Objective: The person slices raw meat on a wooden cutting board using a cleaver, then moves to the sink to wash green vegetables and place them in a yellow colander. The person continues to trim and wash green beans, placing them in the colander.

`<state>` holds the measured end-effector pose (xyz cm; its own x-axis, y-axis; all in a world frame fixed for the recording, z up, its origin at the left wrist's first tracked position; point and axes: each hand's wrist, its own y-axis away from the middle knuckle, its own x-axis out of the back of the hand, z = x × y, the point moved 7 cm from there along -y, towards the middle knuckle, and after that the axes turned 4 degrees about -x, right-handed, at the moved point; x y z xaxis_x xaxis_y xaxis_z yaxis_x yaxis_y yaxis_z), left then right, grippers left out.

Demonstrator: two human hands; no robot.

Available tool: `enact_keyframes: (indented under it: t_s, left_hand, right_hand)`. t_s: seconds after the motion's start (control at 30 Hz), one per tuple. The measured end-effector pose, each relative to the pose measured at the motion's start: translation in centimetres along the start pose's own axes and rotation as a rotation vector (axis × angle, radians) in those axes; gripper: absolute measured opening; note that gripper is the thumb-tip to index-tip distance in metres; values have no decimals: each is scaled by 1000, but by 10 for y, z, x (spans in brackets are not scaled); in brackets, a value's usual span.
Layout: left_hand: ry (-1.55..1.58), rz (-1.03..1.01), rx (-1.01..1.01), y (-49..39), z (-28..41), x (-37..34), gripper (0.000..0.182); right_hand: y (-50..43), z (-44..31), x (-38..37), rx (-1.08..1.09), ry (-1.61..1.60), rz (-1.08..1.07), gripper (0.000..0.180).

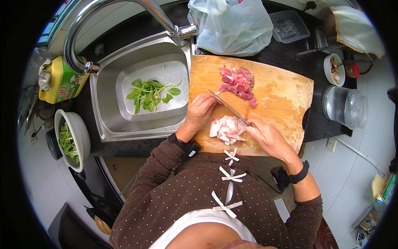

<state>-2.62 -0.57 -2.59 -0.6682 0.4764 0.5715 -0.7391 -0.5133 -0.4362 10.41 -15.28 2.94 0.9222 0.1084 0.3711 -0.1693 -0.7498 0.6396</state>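
A wooden cutting board (273, 93) lies on the counter before me. My right hand (266, 137) grips a knife (230, 107) by its handle, the blade slanting up and left across the board. At the blade's tip end, the bent fingers of my left hand (200, 109) hold a small piece of meat (218, 100), mostly hidden by them. Beyond the blade is a heap of sliced red meat (238, 82). Nearer to me, between my hands, sits a pile of pale, fatty meat slices (228, 129).
Left of the board, leafy greens (152, 95) lie in a steel sink (107, 93) under a curved faucet (71, 40). A white bowl (84, 137) holds more greens. Behind the board stand a plastic bag (231, 28) and a clear container (289, 26). A glass jar (343, 105) is at right.
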Motion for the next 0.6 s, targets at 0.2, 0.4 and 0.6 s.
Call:
enact_keyframes:
  t_s: [0.2,0.4,0.6]
  left_hand:
    - [-41,-22,-3,2,-4,-4,20]
    - [-46,-14,5,1,-5,-4,21]
    - [-59,-28,20,-2,-3,-3,16]
  right_hand:
    - [-1,-3,2,0,20,-3,34]
    - [-10,1,-2,-57,26,-85,35]
    - [-29,-9,-4,42,23,-35,41]
